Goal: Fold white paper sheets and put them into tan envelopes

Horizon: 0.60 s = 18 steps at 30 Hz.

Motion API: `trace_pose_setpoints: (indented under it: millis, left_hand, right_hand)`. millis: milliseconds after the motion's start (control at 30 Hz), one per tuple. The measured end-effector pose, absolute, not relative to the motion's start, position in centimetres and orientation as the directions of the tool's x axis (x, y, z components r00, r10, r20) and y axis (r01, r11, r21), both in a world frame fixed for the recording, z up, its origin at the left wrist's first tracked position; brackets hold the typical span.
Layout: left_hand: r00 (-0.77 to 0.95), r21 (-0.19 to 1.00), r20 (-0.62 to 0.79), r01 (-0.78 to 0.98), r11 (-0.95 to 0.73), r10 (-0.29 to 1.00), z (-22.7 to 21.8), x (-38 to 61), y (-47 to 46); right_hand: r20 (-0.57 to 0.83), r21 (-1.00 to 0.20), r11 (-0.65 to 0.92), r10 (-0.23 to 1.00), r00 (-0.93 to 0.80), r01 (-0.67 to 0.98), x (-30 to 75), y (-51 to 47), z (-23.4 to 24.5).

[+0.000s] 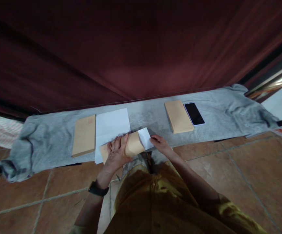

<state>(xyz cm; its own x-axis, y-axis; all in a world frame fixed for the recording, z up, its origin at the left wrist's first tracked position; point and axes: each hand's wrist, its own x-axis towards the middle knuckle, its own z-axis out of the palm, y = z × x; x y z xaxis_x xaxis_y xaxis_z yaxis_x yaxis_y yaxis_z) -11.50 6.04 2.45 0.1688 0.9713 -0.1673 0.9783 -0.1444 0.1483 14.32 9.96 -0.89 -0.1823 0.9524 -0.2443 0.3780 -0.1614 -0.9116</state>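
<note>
My left hand [117,152] lies over a tan envelope [131,145] on the grey cloth [45,143], fingers curled round its upper edge. A folded white paper [146,137] sticks out of the envelope's right end. My right hand [160,144] pinches that paper's right edge. Beneath and behind the envelope lies a stack of white sheets [111,125]. A black watch sits on my left wrist.
A stack of tan envelopes [84,135] lies left of the white sheets. Another tan stack [178,116] and a black phone [194,113] lie to the right. Dark red curtain hangs behind the cloth. Brown floor tiles surround my legs.
</note>
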Motion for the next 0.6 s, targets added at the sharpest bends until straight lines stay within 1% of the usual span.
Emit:
trace_pose_setpoints:
  millis: [100, 167, 333, 467, 600]
  left_hand:
    - [0.191, 0.150, -0.154, 0.974, -0.168, 0.969, 2.6, -11.4, 6.0]
    - [0.213, 0.155, -0.132, 0.969, -0.193, 0.968, 2.5, -11.3, 5.9]
    - [0.259, 0.164, -0.080, 0.956, -0.244, 0.963, 2.1, -10.7, 5.7]
    - [0.278, 0.162, -0.075, 0.951, -0.264, 0.958, 2.2, -10.4, 5.7]
    - [0.288, 0.175, -0.072, 0.946, -0.272, 0.955, 2.1, -10.5, 5.7]
  right_hand:
    - [-0.217, -0.934, -0.159, 0.964, -0.154, 0.321, 14.8, 9.9, -1.1]
    - [-0.225, -0.930, -0.161, 0.960, -0.166, 0.330, 14.8, 9.6, -0.9]
    - [-0.224, -0.875, -0.127, 0.962, -0.159, 0.467, 14.0, 8.6, 0.2]
    - [-0.210, -0.824, -0.089, 0.965, -0.156, 0.559, 13.0, 8.0, 0.7]
    - [-0.229, -0.772, -0.095, 0.964, -0.134, 0.629, 12.6, 7.8, 0.7]
